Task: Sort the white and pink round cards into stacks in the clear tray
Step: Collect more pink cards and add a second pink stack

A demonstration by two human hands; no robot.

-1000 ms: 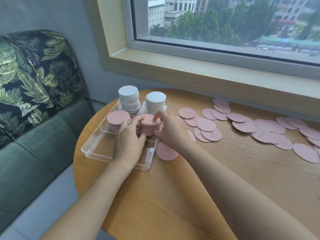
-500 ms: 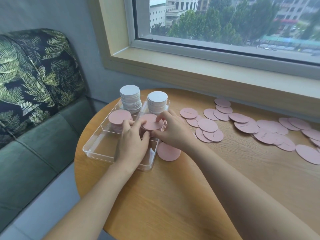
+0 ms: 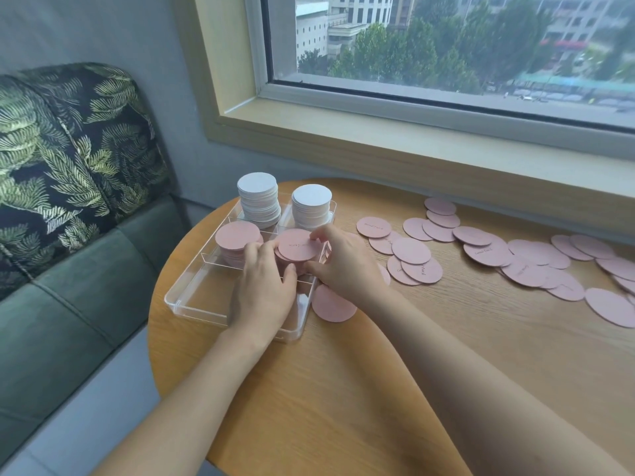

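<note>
The pink card stack [image 3: 296,250] sits in the clear tray [image 3: 192,297], and your left hand [image 3: 263,293] and right hand [image 3: 347,261] both curl their grip round it. Its top cards lie crooked (one sticks out), so a hard squeeze could tip them onto the worktop [image 3: 343,389].

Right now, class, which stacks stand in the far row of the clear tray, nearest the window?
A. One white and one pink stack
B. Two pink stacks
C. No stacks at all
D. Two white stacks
D: two white stacks fill the far compartments of the clear tray, with the pink stacks in the row nearer the hands.
</note>
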